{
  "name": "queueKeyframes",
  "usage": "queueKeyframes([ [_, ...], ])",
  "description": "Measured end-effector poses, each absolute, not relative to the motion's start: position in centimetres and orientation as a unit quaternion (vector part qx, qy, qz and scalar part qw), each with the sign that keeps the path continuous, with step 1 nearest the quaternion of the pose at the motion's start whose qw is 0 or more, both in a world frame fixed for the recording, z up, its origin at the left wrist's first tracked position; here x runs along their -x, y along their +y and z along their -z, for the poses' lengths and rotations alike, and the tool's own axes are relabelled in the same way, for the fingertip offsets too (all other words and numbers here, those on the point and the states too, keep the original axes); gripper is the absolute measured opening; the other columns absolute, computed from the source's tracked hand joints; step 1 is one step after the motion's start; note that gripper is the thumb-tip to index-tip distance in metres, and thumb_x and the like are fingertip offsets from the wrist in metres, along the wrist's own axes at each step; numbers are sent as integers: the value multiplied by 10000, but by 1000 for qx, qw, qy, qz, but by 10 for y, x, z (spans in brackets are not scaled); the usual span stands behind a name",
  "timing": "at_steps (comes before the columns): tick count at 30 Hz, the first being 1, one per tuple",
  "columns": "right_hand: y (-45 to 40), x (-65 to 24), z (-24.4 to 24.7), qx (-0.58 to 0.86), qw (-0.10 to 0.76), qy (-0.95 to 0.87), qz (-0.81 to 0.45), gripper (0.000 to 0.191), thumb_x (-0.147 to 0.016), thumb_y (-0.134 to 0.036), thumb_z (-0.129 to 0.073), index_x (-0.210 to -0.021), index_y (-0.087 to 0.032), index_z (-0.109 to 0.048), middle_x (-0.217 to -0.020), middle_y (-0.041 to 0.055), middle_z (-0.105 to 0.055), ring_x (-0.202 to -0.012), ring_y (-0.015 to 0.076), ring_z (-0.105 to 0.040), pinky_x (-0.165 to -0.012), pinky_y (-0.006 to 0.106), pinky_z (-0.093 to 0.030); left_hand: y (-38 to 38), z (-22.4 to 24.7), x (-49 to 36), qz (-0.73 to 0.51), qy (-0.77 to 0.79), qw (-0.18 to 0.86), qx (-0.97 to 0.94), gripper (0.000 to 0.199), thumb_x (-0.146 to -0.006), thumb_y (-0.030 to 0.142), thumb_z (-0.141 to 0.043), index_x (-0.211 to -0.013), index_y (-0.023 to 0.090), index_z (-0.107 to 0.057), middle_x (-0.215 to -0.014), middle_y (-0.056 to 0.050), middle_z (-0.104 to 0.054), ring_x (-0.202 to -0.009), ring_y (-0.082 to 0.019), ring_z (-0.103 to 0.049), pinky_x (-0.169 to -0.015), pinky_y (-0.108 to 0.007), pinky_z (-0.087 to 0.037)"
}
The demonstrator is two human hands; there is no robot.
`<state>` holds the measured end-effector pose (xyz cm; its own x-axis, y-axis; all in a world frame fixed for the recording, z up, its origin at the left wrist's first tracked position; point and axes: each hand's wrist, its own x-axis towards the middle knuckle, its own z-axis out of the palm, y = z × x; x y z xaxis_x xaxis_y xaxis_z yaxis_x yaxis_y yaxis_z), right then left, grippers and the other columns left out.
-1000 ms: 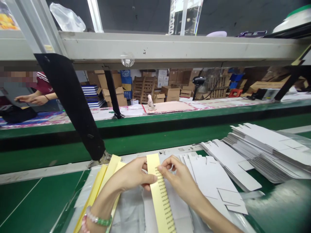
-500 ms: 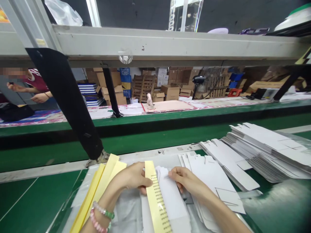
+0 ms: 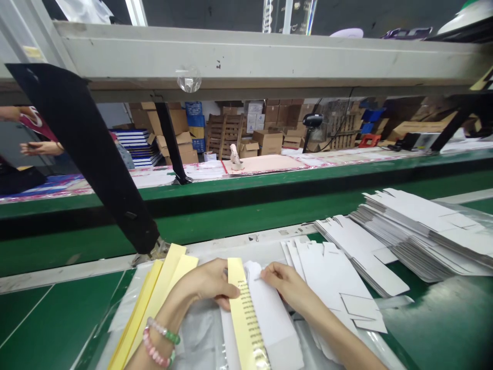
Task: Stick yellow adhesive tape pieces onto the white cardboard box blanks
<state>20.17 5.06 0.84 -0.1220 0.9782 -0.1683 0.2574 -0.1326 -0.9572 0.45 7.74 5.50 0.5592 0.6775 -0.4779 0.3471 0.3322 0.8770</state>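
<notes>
My left hand [image 3: 206,283] pinches a long yellow strip [image 3: 242,313] with a row of dark slots or marks along it, the thumb lying on its upper part. A narrow white die-cut card [image 3: 267,313] lies under and beside that strip. My right hand [image 3: 283,285] has its fingertips on the card's top end, and its far side is hidden. Left of my wrist lies a fan of yellow strips [image 3: 152,300]. A beaded bracelet [image 3: 159,341] circles my left wrist. Loose white die-cut cards [image 3: 331,277] spread to the right of my right hand.
A tall stack of white cards [image 3: 419,231] lies at right on a green bench [image 3: 435,313], with clear plastic sheeting [image 3: 200,339] under my hands. A black strap [image 3: 92,154] slants down at left. Beyond a green belt [image 3: 246,198], a co-worker's hands [image 3: 41,148] and cardboard boxes [image 3: 177,123] show.
My right hand has let go of the yellow strip and moved right onto the white card, which now lies against the strip. The co-worker's hands and the whole view have shifted slightly left and up.
</notes>
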Motion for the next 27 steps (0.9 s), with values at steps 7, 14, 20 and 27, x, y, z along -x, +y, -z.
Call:
queueKeyframes([
  [7, 48, -201, -7, 576, 361, -577, -452, 277, -759, -411, -479, -626, -170, -461, -576, -46, -373, -529, 91, -356, -466, 198, -252, 77, -56, -6, -126, 451, 680, -564, 201, -538, 103, -613, -723, 118, -534, -605, 6, -598, -545, -139, -588, -549, -292, -491],
  [14, 42, -198, -12, 600, 345, -613, -381, 257, -787, -377, -427, -628, -181, -473, -558, -43, -409, -539, 104, -390, -482, 206, -277, 76, -58, -6, -124, 457, 678, -562, 183, -532, 128, -623, -690, 117, -532, -591, -4, -605, -532, -144, -582, -549, -298, -482],
  [20, 41, -193, -11, 628, 338, -626, -315, 192, -768, -316, -422, -622, -199, -462, -553, -36, -436, -544, 125, -425, -494, 223, -290, 77, -56, -6, -118, 461, 675, -564, 204, -537, 129, -623, -722, 106, -540, -621, -19, -609, -571, -160, -597, -605, -345, -489],
  [27, 47, -201, -10, 641, 330, -611, -327, 271, -748, -405, -477, -948, -226, -439, -633, -44, -446, -545, 130, -453, -493, 227, -317, 77, -57, -6, -121, 463, 678, -558, 192, -525, 139, -635, -684, 113, -530, -597, -9, -591, -535, -148, -580, -574, -326, -484],
])
